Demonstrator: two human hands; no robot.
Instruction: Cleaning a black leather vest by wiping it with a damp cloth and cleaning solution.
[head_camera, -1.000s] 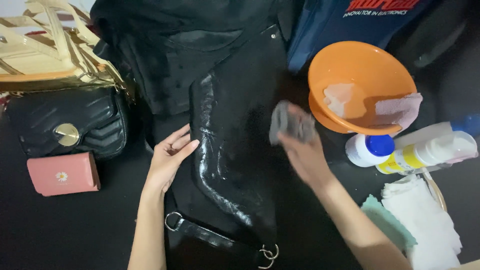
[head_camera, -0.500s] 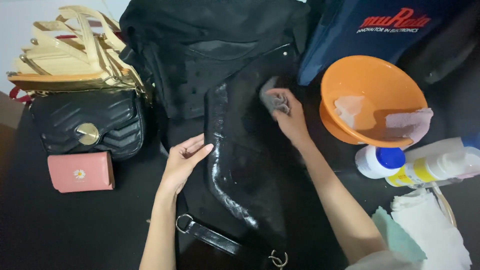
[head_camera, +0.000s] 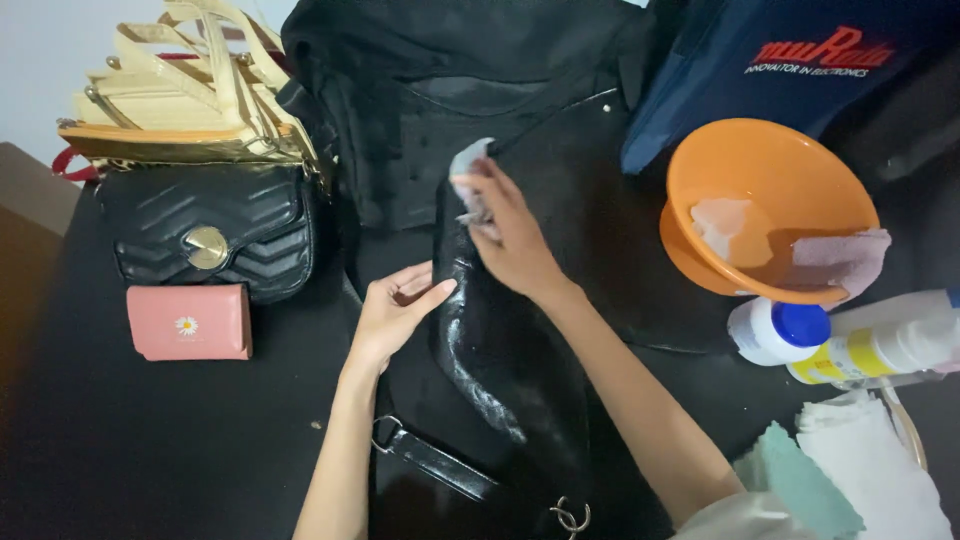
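- A glossy black bag (head_camera: 510, 340) lies flat at the middle of the dark surface (head_camera: 120, 440), its wet panel shining.
- The right hand (head_camera: 505, 235) grips a small grey cloth (head_camera: 466, 162), pressing it against the bag's upper part.
- The left hand (head_camera: 395, 312) rests open, fingers flat on the bag's left edge.
- Left: a quilted black purse (head_camera: 215, 235) and pink wallet (head_camera: 190, 322).
- Right: an orange bowl (head_camera: 770, 190) and two white bottles (head_camera: 850, 340).

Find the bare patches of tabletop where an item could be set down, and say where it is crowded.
Bare dark table lies below the pink wallet, left of the left hand. The right side is crowded: orange bowl, bottles, cloths.
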